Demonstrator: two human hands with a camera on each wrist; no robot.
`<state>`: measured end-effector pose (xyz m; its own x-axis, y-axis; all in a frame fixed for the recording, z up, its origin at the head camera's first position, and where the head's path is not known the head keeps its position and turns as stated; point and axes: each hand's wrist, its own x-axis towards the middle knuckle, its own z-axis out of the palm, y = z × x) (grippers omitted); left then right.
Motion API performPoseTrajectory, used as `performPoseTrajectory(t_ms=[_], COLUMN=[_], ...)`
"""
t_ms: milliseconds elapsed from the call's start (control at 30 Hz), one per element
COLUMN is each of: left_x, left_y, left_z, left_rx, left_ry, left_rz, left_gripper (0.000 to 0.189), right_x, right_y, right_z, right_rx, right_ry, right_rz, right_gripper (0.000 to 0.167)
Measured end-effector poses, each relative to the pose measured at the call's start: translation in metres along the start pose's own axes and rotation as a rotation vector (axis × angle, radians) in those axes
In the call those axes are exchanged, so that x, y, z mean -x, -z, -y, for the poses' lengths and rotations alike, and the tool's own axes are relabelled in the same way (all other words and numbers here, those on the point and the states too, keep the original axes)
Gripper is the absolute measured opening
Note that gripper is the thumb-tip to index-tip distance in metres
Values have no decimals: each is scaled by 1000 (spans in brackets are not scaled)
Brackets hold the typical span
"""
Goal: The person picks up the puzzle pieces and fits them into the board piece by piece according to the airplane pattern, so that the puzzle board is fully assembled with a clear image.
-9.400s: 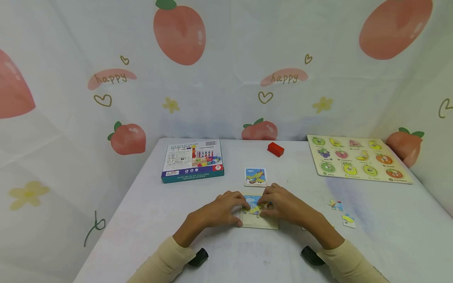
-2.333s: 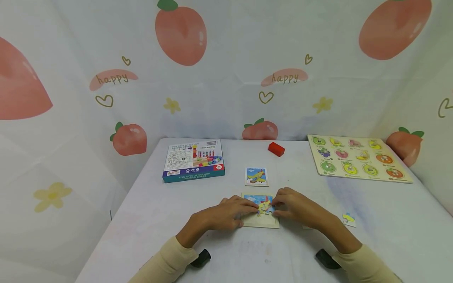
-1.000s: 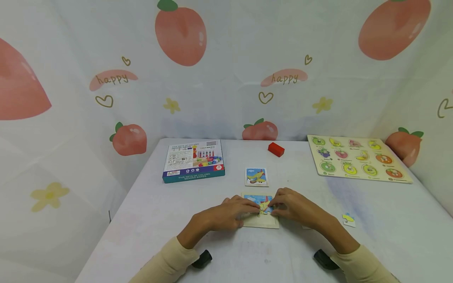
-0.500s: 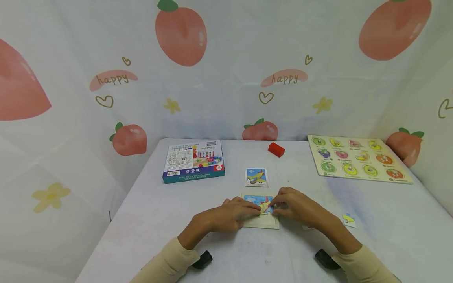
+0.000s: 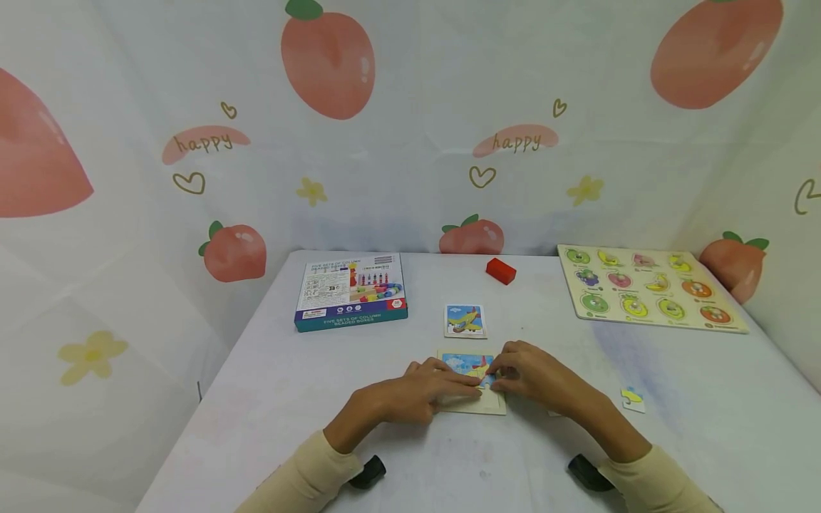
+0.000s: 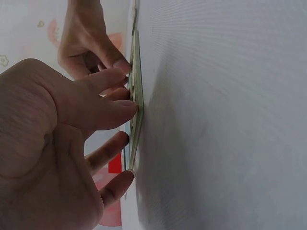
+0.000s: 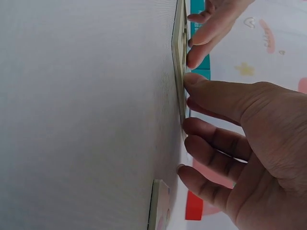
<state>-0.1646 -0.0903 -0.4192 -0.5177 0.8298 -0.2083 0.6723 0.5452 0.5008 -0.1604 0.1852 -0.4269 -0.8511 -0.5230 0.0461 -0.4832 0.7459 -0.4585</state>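
Observation:
A shallow wooden jigsaw board (image 5: 463,405) lies in front of me, its upper part covered by joined pieces with sky and a yellow plane. My left hand (image 5: 413,393) rests on it with extended fingertips against the pieces; in the left wrist view, the thumb (image 6: 122,111) touches the board's near edge. At the board's right side my right hand (image 5: 535,374) pinches a blue puzzle piece (image 5: 488,382) between thumb and fingers. That piece lies low against its neighbours; whether it sits flush I cannot tell. Fingers hide parts of the picture.
A plane picture card (image 5: 465,321) lies behind the board. One loose puzzle piece (image 5: 632,400) is at right; another, mostly hidden (image 5: 554,413), is under the right forearm. Farther back are a beads box (image 5: 351,292), a red block (image 5: 500,271) and a fruit board (image 5: 654,288).
Over the longer span, a loose piece with red and blue left the right side of the table and the board's picture grew rightward. Lately, my left fingertips slid slightly right; my right hand barely moved.

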Motion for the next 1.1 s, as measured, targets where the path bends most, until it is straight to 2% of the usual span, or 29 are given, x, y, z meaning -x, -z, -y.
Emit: performPoseTrajectory(t_ms=[267,600,900,1100], left_x=[0,0,1,2], left_y=[-3,-4,-3,-1], left_z=[-1,-3,-1,3], left_rx=[-28,-9,41,80], left_ry=[34,71,71,78], left_rz=[18,5,-2,-9], left_gripper=[79,76,68,67], right_x=[1,6,29,48], right_y=[2,10,21,26], right_z=[-2,-8,-18,-28], right_rx=[-26,-37,-77,-69], right_ry=[23,3,-51,-34], right_rz=[16,77,68,43], right_gripper=[17,32,38,37])
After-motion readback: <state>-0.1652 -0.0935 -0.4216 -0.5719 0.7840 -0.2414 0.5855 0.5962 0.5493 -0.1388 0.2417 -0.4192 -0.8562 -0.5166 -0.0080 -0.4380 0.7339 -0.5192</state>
